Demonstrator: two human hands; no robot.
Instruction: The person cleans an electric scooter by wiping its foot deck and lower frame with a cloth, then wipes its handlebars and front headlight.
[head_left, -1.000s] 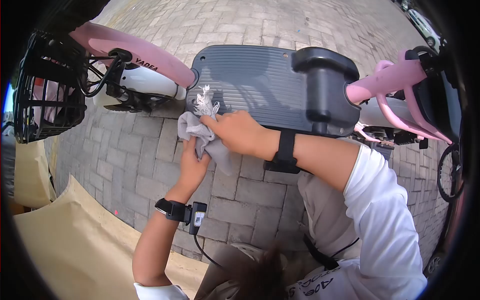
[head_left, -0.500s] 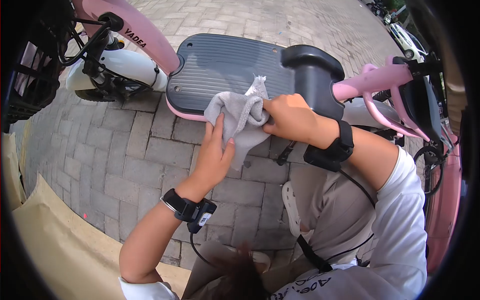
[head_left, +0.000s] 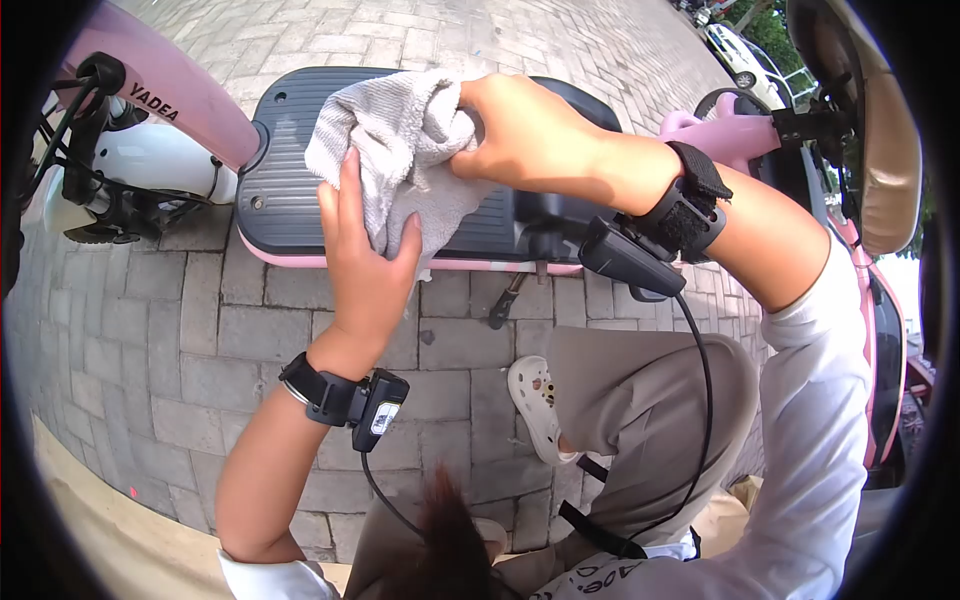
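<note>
A bunched grey-white cloth is held up between my hands, over the ribbed black footboard of a pink scooter. My left hand grips the cloth's lower left side, with thumb and fingers around it. At the upper right edge, my right hand pinches the cloth between thumb and curled fingers. Part of the cloth hangs down toward the footboard's near edge. Whether it touches the board is hard to tell.
The scooter's pink front tube and white front fender stand at left. A kickstand sticks out below the footboard. Grey paving surrounds it. Black cables run from both wristbands. A white car is parked far right.
Both hands have carried the cloth up and left in view, so it now covers more of the footboard. The cloth is more spread out. The view has shifted, moving the scooter leftward.
</note>
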